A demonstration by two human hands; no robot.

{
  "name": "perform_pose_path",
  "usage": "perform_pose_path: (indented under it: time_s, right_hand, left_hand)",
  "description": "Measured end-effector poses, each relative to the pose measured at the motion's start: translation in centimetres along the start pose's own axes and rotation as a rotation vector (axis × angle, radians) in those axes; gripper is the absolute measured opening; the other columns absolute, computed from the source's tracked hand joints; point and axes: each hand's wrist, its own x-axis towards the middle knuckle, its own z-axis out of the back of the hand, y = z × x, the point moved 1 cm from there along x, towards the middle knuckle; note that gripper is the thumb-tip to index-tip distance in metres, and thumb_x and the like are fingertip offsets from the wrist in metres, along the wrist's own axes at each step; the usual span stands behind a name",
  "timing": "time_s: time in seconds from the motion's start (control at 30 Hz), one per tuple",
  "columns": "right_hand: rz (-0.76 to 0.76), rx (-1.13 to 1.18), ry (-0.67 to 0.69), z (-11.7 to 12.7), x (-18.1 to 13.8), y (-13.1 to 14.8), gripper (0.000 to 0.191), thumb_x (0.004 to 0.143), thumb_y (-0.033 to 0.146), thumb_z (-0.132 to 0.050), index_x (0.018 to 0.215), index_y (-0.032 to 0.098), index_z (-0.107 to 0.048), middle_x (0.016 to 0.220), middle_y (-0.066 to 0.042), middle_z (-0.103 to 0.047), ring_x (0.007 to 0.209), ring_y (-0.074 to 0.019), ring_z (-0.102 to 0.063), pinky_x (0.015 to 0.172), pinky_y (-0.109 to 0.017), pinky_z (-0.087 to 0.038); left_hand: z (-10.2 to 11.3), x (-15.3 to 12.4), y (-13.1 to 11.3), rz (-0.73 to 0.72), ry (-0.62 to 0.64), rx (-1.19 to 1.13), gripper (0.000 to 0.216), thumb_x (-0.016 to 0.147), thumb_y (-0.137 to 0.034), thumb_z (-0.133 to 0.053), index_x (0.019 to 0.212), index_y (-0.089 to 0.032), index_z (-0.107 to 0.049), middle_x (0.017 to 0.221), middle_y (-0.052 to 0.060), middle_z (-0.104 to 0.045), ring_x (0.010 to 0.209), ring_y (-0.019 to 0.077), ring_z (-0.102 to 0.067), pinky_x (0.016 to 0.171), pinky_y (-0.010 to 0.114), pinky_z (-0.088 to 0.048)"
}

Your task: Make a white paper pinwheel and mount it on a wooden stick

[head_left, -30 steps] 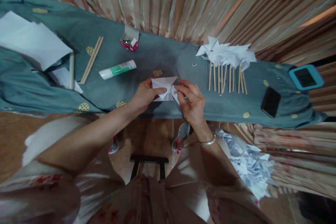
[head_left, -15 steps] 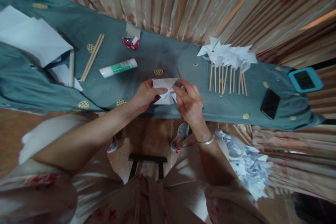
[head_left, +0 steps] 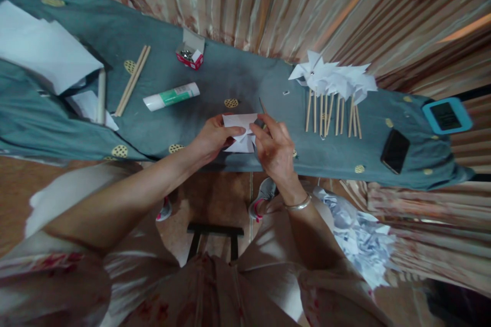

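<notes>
My left hand (head_left: 215, 135) is closed on the left side of a white paper pinwheel (head_left: 240, 145), thumb pressed on top near its middle. The paper has folded points turned in toward the centre. My right hand (head_left: 276, 150) is closed, its fingertips pinching at the paper's right side close to the centre. A thin pointed tool (head_left: 263, 106) shows just beyond my right fingers; the rest of it is hidden, and I cannot tell whether my hand holds it. To the right lie finished-looking white pinwheels (head_left: 333, 79) on several wooden sticks (head_left: 326, 112).
On the green tablecloth (head_left: 245, 76) lie a glue stick (head_left: 172, 96), an open red box of small metal pieces (head_left: 190, 56), loose sticks (head_left: 132, 82), white paper sheets (head_left: 49, 51), a dark phone (head_left: 395, 150) and a blue-framed device (head_left: 447, 115). Folded papers (head_left: 360, 235) lie below the table at right.
My right fingers have shifted slightly left and up over the pinwheel's centre. My left hand keeps its hold. The view has moved a little.
</notes>
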Motion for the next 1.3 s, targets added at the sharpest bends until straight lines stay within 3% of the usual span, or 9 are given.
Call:
perform_pose_path:
  time_s: [0.17,0.37,0.63,1.0,1.3]
  right_hand:
    - [-0.002,-0.002,-0.016,-0.13,0.06,-0.21,0.031,0.101,0.018,-0.047,0.117,0.027,-0.071,0.132,-0.008,-0.069,0.098,-0.0207,-0.066,0.091,-0.041,-0.057]
    - [0.035,-0.006,-0.099,-0.06,0.32,0.18,0.028,0.103,0.018,-0.044,0.118,0.022,-0.067,0.126,-0.010,-0.072,0.112,-0.0214,-0.069,0.098,-0.042,-0.056]
    - [0.064,0.096,-0.122,0.56,0.38,0.28,0.022,0.102,0.018,-0.047,0.104,0.023,-0.068,0.122,-0.008,-0.074,0.109,-0.0214,-0.070,0.095,-0.043,-0.057]
    - [0.002,0.007,-0.071,0.11,0.32,0.06,0.024,0.102,0.022,-0.047,0.107,0.025,-0.070,0.129,-0.008,-0.071,0.105,-0.0222,-0.069,0.094,-0.042,-0.057]
    - [-0.037,0.047,0.023,0.02,0.22,0.06,0.028,0.102,0.021,-0.047,0.114,0.028,-0.071,0.135,-0.007,-0.066,0.105,-0.0233,-0.067,0.096,-0.041,-0.057]
  left_hand:
    - [-0.06,-0.07,0.08,-0.005,0.007,0.019,0.036,0.061,-0.015,-0.079,0.095,-0.016,-0.068,0.086,0.003,-0.073,0.073,0.0151,-0.066,0.070,0.029,-0.050]
    - [-0.17,-0.16,-0.11,0.011,-0.034,0.015,0.033,0.060,-0.013,-0.079,0.091,-0.018,-0.069,0.081,0.001,-0.072,0.067,0.0128,-0.063,0.061,0.025,-0.047]
    - [-0.25,-0.33,-0.47,-0.011,-0.023,0.024,0.030,0.062,-0.013,-0.079,0.090,-0.018,-0.071,0.084,0.003,-0.073,0.069,0.0137,-0.064,0.066,0.027,-0.048]
    - [-0.10,-0.28,-0.21,-0.006,-0.021,0.024,0.039,0.059,-0.014,-0.080,0.097,-0.017,-0.069,0.089,0.003,-0.075,0.074,0.0146,-0.066,0.068,0.027,-0.051]
    - [-0.24,-0.30,-0.20,0.011,-0.006,-0.007,0.030,0.062,-0.013,-0.077,0.091,-0.017,-0.071,0.089,0.004,-0.074,0.073,0.0142,-0.066,0.068,0.027,-0.051]
